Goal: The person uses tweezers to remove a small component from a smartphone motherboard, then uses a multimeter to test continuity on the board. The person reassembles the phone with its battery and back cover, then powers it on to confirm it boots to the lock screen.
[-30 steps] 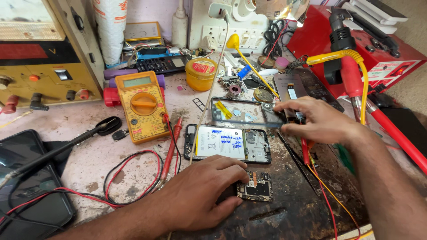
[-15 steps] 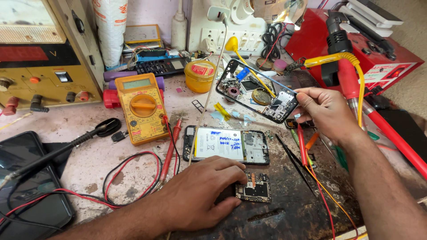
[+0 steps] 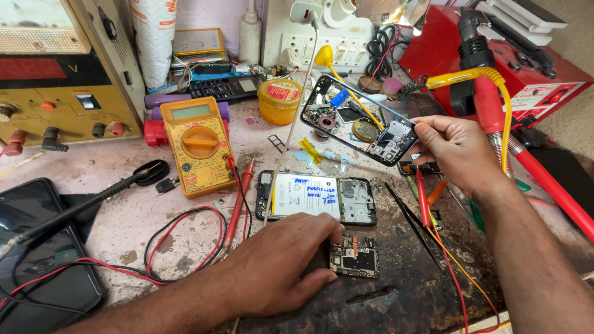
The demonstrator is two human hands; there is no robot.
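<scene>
Scarred and stained, the workbench [image 3: 154, 235] is crowded with repair gear, its right half dark and burnt-looking. Near the middle lies an opened phone [image 3: 318, 198], back off, its white battery showing. Just below it sits a small circuit board [image 3: 354, 256], flat on the dark patch.

The left hand [image 3: 275, 266] rests palm down on the bench, fingers loosely spread — it grips nothing, but its fingertips touch the left edge of the circuit board and reach up close to the phone's lower edge.

The right hand [image 3: 455, 148] is raised above the bench and pinches a thin phone frame [image 3: 359, 120] by its lower right corner between thumb and fingers. This frame is held tilted, clear of the surface, and small parts on the bench show through its open middle.

Left of the phone stands a yellow multimeter [image 3: 198, 145], its red probes [image 3: 238, 198] lying beside it with red and black leads looping toward the bench's near edge. A yellow round tin [image 3: 279, 101] sits behind, near a white power strip [image 3: 315, 46]. At far right a red machine [image 3: 526, 74] carries a yellow cable [image 3: 476, 77]. Tweezers [image 3: 411, 219] and small screwdrivers lie under the right wrist — well apart from the board.
</scene>
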